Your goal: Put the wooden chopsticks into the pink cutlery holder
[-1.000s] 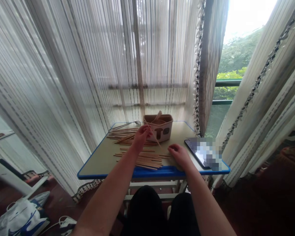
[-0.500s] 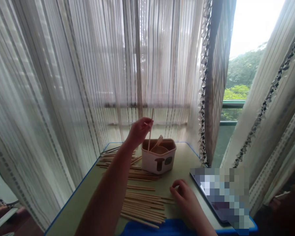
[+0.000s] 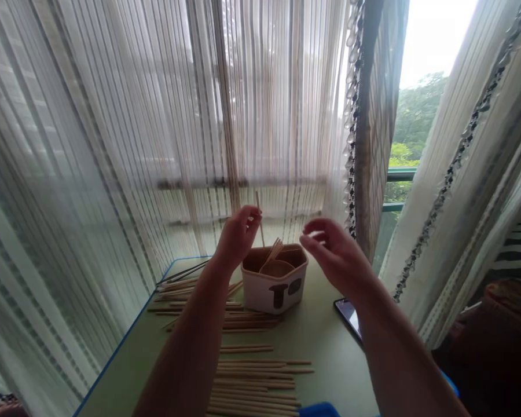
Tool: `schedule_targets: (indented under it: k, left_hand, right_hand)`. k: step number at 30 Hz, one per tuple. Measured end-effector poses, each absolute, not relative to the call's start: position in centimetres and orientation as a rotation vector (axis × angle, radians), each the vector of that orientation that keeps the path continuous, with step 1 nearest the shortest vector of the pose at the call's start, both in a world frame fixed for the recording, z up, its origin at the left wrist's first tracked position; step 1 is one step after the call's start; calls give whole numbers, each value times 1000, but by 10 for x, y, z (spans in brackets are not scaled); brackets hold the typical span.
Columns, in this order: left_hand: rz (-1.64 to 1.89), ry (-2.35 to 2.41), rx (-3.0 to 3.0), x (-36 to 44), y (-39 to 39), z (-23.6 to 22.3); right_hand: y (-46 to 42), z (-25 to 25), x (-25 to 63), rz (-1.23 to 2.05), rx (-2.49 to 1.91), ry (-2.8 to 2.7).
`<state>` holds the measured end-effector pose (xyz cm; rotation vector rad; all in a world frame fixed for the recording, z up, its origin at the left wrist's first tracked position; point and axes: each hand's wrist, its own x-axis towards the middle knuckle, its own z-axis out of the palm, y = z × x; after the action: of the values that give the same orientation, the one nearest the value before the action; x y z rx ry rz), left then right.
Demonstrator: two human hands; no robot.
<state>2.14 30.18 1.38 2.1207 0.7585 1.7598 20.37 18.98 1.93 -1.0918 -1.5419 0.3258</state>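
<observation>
My left hand [image 3: 237,236] is raised above a beige holder [image 3: 274,286] and pinches one wooden chopstick [image 3: 259,209] upright, its tip reaching toward the holder's opening. A few sticks lean inside the holder. My right hand [image 3: 335,255] hovers in the air to the right of the holder, fingers curled and apart, holding nothing. Several loose chopsticks [image 3: 255,382] lie in rows on the green table [image 3: 325,341] in front of the holder, and several more [image 3: 186,292] lie to its left.
A phone [image 3: 349,315] lies on the table, partly behind my right forearm. Striped sheer curtains [image 3: 165,133] hang close behind the table. The table's blue edge [image 3: 113,353] runs along the left. A window opening shows trees at the right.
My right hand has lifted off the table and now hovers beside the holder. My left hand stays above the holder with the chopstick. The camera shifted slightly.
</observation>
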Motion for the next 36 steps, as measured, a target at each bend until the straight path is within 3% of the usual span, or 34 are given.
schedule_targets:
  k: [4, 12, 29, 36]
  left_hand:
    - [1662, 730, 2157, 25, 303, 9]
    - [1317, 851, 2439, 25, 313, -5]
    - [1058, 980, 2579, 23, 326, -21]
    - [1139, 959, 2477, 24, 326, -23]
  right_hand:
    - [207, 59, 189, 21, -952, -1484]
    - [254, 39, 186, -207, -1104, -1629]
    - [282, 25, 194, -85, -1324, -1900]
    - [294, 17, 196, -140, -1361, -1921]
